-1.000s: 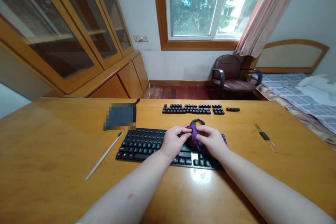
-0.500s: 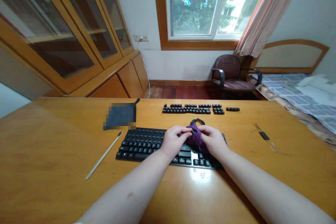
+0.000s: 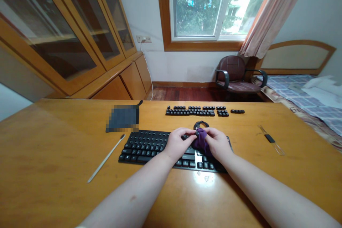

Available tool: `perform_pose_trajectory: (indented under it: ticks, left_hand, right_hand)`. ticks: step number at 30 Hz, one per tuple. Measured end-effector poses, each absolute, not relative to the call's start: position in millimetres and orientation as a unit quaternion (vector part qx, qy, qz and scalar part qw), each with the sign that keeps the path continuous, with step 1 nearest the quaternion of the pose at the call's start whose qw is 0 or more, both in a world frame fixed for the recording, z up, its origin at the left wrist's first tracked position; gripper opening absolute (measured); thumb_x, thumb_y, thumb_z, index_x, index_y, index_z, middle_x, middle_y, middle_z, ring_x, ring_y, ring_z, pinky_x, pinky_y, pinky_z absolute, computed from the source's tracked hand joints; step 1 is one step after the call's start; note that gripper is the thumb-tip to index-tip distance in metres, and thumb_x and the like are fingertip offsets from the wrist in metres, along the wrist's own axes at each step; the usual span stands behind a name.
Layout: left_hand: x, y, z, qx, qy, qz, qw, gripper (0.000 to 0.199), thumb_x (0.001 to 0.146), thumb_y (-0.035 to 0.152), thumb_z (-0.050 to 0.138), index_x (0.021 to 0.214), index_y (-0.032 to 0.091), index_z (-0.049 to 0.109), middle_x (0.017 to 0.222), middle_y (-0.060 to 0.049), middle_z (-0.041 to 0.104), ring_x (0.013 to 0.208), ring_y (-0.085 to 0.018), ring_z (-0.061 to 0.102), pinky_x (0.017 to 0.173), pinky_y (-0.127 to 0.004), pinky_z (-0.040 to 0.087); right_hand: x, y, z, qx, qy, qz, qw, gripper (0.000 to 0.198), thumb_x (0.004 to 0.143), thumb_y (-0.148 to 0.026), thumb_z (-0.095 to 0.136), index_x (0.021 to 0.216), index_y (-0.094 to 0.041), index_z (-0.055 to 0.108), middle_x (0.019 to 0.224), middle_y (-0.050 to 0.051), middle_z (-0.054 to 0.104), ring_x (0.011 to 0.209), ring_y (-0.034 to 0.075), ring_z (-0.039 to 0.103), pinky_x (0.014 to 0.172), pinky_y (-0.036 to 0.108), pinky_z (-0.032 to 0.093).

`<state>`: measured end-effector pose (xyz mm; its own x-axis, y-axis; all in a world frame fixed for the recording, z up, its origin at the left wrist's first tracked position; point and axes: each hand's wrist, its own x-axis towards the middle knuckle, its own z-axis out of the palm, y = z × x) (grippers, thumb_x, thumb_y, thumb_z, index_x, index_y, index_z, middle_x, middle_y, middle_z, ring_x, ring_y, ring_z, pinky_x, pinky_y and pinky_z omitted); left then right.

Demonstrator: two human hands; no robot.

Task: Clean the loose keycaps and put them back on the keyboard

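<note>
A black keyboard [image 3: 145, 149] lies across the desk, with its upper rows stripped of caps and the lower rows still capped. Above its right half, my right hand [image 3: 217, 142] pinches a bunched purple cloth [image 3: 201, 144]. Facing it, my left hand [image 3: 180, 144] has thumb and forefinger closed on a small dark keycap [image 3: 197, 133] that touches the cloth. The fingers and cloth partly hide the keycap. Just behind my hands rests a coiled black cable [image 3: 201, 124]. Part of the keyboard is covered by my hands and the cloth.
Loose keycaps [image 3: 191, 112] stand in rows near the desk's far edge. Left of the keyboard are a long-handled brush [image 3: 107, 158] and a dark pouch [image 3: 123, 117], partly pixelated. A wire keycap puller [image 3: 269, 138] lies to the right. Beyond the desk stands a chair [image 3: 232, 73].
The purple cloth has shifted slightly and been refolded around the keycap, uncovering more of it. Both hands stay in nearly the same place.
</note>
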<state>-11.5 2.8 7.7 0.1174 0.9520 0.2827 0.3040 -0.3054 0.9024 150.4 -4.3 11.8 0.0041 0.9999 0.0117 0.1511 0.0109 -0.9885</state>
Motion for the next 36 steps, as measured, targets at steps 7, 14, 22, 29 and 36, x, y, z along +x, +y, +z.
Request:
perform_pose_trajectory:
  ticks: [7,14,22,29,36]
  left_hand:
    - [-10.4,3.5,3.4,0.663,0.471,0.453,0.365,0.019,0.067,0.022,0.070,0.085,0.017,0.066,0.081,-0.002,0.068,0.075,-0.015,0.063,0.074,-0.028,0.051]
    - [-12.5,4.3,6.2,0.714,0.412,0.455,0.338,0.023,0.080,0.019,0.056,0.099,0.023,0.067,0.094,-0.004,0.066,0.089,-0.015,0.060,0.086,-0.030,0.047]
    - [-9.1,4.1,2.5,0.666,0.449,0.449,0.393,0.025,0.071,0.020,0.065,0.096,0.018,0.063,0.089,-0.004,0.067,0.077,-0.014,0.062,0.076,-0.028,0.051]
    - [-10.9,2.9,6.8,0.697,0.424,0.465,0.344,0.018,0.075,0.019,0.061,0.092,0.021,0.067,0.091,-0.003,0.065,0.079,-0.013,0.060,0.080,-0.028,0.049]
    - [-10.4,3.5,6.9,0.659,0.455,0.459,0.384,0.022,0.075,0.017,0.060,0.097,0.019,0.064,0.094,-0.004,0.067,0.079,-0.014,0.061,0.078,-0.029,0.050]
  right_hand:
    - [148.0,-6.1,12.9,-0.520,-0.531,0.472,0.474,0.025,0.069,-0.041,0.063,0.073,-0.016,0.066,0.065,0.002,0.066,0.058,0.015,0.058,0.056,0.026,0.048]
    - [149.2,-4.0,9.7,-0.518,-0.520,0.474,0.486,0.027,0.066,-0.041,0.066,0.078,-0.016,0.067,0.068,0.003,0.067,0.061,0.016,0.059,0.058,0.026,0.047]
    - [146.4,-4.6,10.1,-0.515,-0.501,0.492,0.492,0.029,0.062,-0.041,0.070,0.076,-0.016,0.067,0.064,0.003,0.066,0.056,0.015,0.056,0.055,0.026,0.047]
    - [148.2,-5.2,9.2,-0.511,-0.526,0.459,0.500,0.027,0.068,-0.040,0.065,0.079,-0.016,0.068,0.071,0.004,0.067,0.061,0.016,0.058,0.058,0.027,0.048]
    - [150.6,-1.8,7.6,-0.477,-0.571,0.452,0.492,0.020,0.068,-0.029,0.065,0.085,-0.018,0.069,0.087,0.006,0.068,0.082,0.020,0.061,0.077,0.032,0.048]
